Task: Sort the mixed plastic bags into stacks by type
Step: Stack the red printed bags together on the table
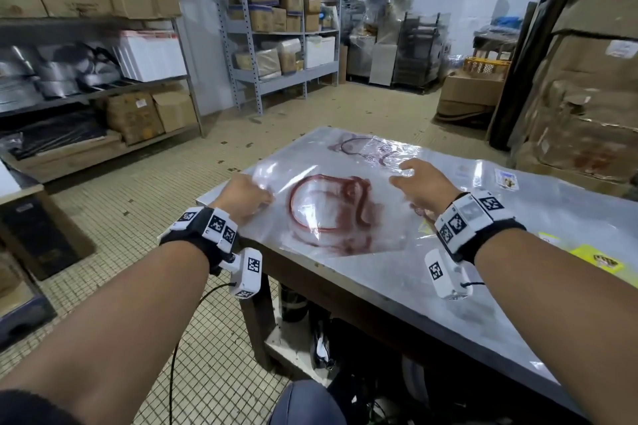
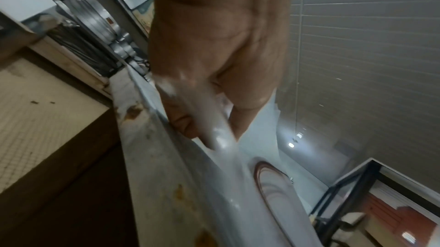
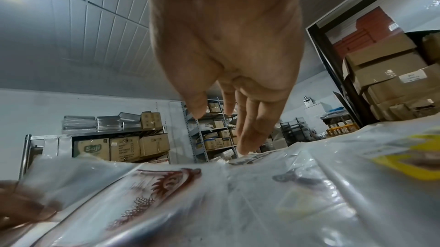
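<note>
A clear plastic bag with a dark red printed emblem lies on top of a stack of like bags at the left end of the steel table. My left hand pinches its left edge at the table's corner, thumb over the film. My right hand hovers over the bag's right side with straight fingers, fingertips just touching the plastic. Another red-printed bag lies crumpled farther back.
More bags with yellow print and a small label lie on the table's right part. Metal shelving with cardboard boxes stands behind and to the left. Stacked cartons rise at the right. Tiled floor lies left of the table.
</note>
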